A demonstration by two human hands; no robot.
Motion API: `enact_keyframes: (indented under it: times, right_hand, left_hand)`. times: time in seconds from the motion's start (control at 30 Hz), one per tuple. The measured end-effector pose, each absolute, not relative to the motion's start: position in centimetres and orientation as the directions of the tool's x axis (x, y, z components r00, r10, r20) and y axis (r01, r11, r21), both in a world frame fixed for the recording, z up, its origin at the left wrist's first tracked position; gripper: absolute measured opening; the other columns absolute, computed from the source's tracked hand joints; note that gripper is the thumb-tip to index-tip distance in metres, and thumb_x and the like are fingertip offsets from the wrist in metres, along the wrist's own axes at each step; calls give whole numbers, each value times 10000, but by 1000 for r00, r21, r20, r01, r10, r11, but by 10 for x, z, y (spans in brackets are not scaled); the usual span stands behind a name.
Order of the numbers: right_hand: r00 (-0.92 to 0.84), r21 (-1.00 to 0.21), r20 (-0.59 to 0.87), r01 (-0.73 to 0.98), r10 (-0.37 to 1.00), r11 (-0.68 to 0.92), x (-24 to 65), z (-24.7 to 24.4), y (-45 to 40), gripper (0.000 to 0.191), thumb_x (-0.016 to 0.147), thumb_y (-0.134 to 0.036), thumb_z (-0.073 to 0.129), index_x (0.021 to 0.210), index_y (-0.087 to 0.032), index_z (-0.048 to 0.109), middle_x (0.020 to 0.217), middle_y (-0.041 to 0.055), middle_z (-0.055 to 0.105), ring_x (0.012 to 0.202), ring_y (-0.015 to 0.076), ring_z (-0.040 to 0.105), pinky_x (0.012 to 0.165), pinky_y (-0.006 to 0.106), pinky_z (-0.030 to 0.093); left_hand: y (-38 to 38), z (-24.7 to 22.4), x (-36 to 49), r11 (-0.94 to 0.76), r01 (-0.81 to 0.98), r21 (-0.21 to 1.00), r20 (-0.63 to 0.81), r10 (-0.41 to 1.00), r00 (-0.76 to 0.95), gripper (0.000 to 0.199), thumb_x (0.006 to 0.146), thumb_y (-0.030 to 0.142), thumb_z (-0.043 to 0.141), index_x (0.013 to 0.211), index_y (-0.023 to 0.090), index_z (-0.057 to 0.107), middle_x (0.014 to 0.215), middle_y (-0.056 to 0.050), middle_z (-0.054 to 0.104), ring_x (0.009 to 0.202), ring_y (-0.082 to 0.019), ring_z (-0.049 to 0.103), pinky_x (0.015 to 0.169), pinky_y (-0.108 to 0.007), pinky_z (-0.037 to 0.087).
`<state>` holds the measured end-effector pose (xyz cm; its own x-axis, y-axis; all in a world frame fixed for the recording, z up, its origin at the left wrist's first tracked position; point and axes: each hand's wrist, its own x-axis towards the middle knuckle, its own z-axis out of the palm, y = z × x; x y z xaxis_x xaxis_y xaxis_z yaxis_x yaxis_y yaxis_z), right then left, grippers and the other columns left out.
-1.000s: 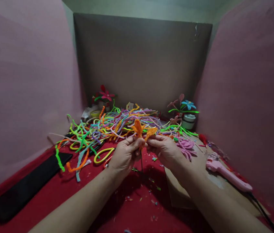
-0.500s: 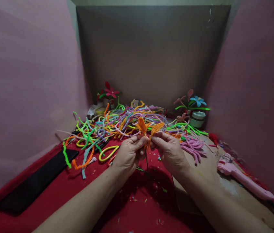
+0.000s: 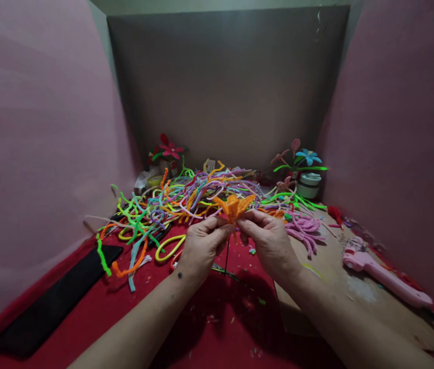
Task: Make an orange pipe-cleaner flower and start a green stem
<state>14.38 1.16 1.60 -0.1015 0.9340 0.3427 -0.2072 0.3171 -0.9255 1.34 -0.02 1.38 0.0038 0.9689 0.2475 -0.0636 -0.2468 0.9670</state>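
Observation:
An orange pipe-cleaner flower (image 3: 234,206) is held up at the middle of the view, its petals pointing up and out to both sides. My left hand (image 3: 205,243) pinches its base from the left, thumb and fingers pressed together. From the right, my right hand (image 3: 269,241) grips the same base between thumb and fingertips. A thin dark stem (image 3: 227,259) hangs below the flower toward the red cloth (image 3: 217,328). Behind the hands lies a tangled heap of colourful pipe cleaners (image 3: 194,192).
A pink glue gun (image 3: 388,277) rests on a tan board (image 3: 355,312) at the right, near a bundle of pink pipe cleaners (image 3: 304,228). A black flat object (image 3: 55,302) lies left. Finished flowers (image 3: 171,149) and a lidded white jar (image 3: 309,185) stand behind.
The orange flower has turned, and its petals are now closer together around the centre. Both hands keep their hold. The whole view has shifted slightly.

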Motion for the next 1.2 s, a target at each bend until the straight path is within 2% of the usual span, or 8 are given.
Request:
enact_keyframes:
  times: [0.43, 0.63, 0.87, 1.07, 1.2]
  right_hand:
    - [-88, -933, 307, -223, 948, 282, 146, 9, 12, 119, 715, -266, 616, 705, -148, 629, 509, -47, 472, 447, 70, 365, 440, 224, 278]
    - [-55, -928, 322, -218, 945, 303, 147, 12, 12, 158, 680, -307, 676, 673, -155, 632, 508, -50, 475, 451, 66, 366, 441, 222, 280]
    - [-76, -914, 299, -311, 951, 262, 147, 9, 13, 137, 652, -287, 704, 660, -158, 656, 501, -50, 467, 443, 64, 366, 441, 228, 272]
    - [-177, -882, 309, -420, 934, 212, 146, 12, 9, 134, 668, -271, 697, 623, -151, 657, 601, -38, 451, 486, 54, 352, 448, 228, 238]
    - [-207, -836, 305, -525, 929, 158, 146, 12, 7, 122, 649, -236, 712, 589, -152, 648, 585, -45, 416, 480, 49, 331, 444, 225, 217]
  left_hand:
    - [-1, 13, 16, -267, 11, 964, 266, 963, 47, 192, 741, 261, 601, 594, 142, 566, 494, 55, 397, 449, -49, 313, 436, -201, 243]
    - [-3, 14, 17, -263, 6, 965, 263, 964, 32, 193, 726, 270, 620, 588, 145, 570, 500, 53, 398, 458, -53, 309, 442, -202, 242]
    - [-5, 14, 17, -243, -23, 970, 244, 969, 39, 186, 703, 274, 647, 583, 142, 594, 517, 42, 400, 474, -56, 310, 442, -201, 235]
    - [-6, 13, 16, -259, -29, 965, 260, 963, 63, 189, 701, 287, 662, 602, 141, 595, 585, 30, 415, 527, -59, 326, 470, -190, 262]
    - [-9, 18, 19, -249, -25, 968, 250, 966, 70, 216, 685, 302, 670, 578, 138, 579, 527, 37, 404, 486, -59, 316, 449, -196, 249]
